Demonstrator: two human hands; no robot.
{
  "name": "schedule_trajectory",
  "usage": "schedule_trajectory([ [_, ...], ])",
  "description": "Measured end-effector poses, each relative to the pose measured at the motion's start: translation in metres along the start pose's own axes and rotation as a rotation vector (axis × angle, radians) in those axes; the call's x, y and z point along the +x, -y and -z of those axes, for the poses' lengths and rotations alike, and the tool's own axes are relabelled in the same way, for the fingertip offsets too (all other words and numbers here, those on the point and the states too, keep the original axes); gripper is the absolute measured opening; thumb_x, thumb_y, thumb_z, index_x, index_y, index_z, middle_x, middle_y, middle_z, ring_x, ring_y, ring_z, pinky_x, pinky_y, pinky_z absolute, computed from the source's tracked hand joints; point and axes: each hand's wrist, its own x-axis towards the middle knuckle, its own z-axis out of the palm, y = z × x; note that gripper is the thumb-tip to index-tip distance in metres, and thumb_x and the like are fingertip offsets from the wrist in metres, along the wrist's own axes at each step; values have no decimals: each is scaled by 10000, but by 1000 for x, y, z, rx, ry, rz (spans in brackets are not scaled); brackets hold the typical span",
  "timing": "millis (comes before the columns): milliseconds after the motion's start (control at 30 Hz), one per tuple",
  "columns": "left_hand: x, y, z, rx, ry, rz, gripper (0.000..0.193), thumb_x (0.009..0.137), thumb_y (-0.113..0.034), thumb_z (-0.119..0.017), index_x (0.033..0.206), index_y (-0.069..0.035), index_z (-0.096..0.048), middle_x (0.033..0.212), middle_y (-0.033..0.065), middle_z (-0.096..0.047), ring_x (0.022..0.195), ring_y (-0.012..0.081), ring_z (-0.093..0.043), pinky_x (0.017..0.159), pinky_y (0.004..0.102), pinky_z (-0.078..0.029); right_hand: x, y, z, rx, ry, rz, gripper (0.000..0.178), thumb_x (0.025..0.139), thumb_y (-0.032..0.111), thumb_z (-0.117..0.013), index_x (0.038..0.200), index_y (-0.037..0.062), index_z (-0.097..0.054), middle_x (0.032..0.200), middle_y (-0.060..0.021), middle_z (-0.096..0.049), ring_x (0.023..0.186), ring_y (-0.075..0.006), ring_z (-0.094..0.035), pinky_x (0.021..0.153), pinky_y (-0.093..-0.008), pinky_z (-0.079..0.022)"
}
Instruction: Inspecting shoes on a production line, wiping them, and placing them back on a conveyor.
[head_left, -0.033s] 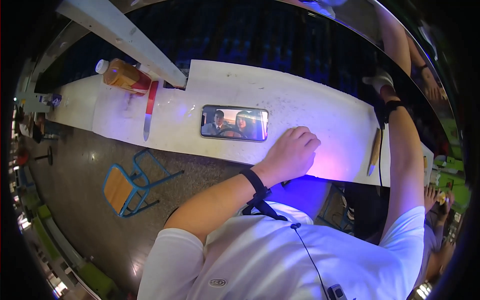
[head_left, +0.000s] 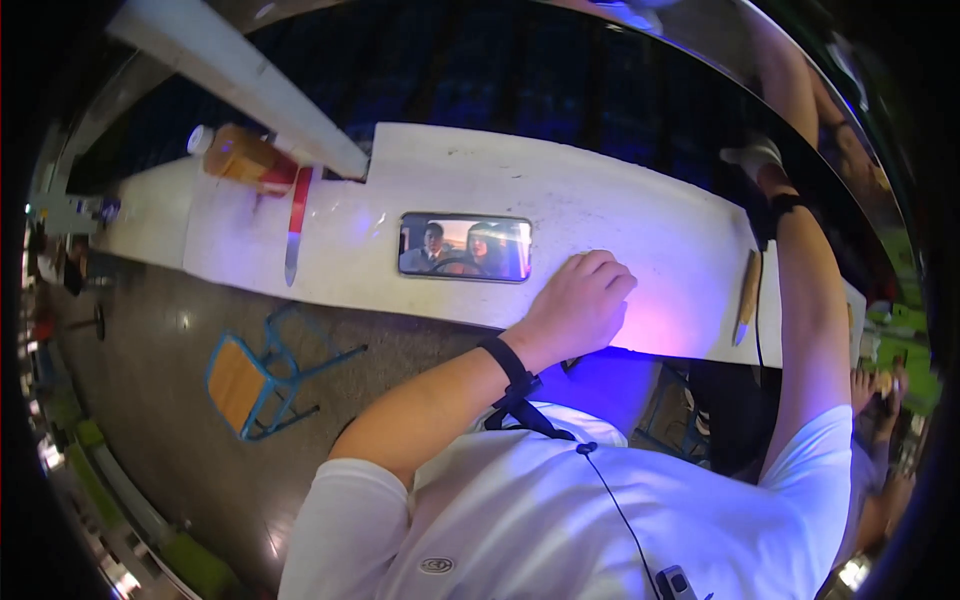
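My left hand [head_left: 585,302] rests on the white worktop [head_left: 350,225] near its front edge, fingers curled under and the palm hidden. Just left of it a phone [head_left: 465,248] lies flat, its screen showing two people in a vehicle. My right hand [head_left: 756,160] wears a white glove and reaches past the worktop's far edge, over a dark surface [head_left: 560,90]. Its fingers are blurred, and I cannot see whether they hold anything. Nearest to my right forearm, a knife with a wooden-coloured handle [head_left: 750,284] lies on the worktop.
Toward the left lie a red-handled knife [head_left: 298,215] and a white-capped bottle [head_left: 240,157] of amber liquid. A pale metal beam [head_left: 250,85] slants down to the worktop. A blue-framed stool [head_left: 240,385] stands on the floor. At the right edge another person's hands [head_left: 880,385] show.
The whole view has shifted slightly. My left hand stays curled in the same place, and my gloved right hand remains over the dark surface, where the blue streaks look fainter.
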Motion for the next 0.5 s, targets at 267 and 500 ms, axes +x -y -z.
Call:
schedule_trajectory([
  [267, -10, 1, 16, 182, -36, 96, 667, 829, -154, -805, 1421, 8, -545, 1515, 258, -511, 1430, 496, -444, 1184, 569, -382, -171, 135, 23, -153, -224, 338, 365, 785, 309, -837, 1040, 69, -735, 1028, -164, -757, 954, -355, -744, 813, -475, -609],
  [500, 7, -50, 17, -13, 181, 179, 993, 762, -201, -911, 1585, -7, -389, 1618, 279, -407, 1499, 496, -400, 1226, 542, -389, -280, 167, 112, 10, -606, 1185, 128, 826, 256, -708, 886, 153, -663, 963, -79, -678, 916, -291, -659, 735, -427, -526],
])
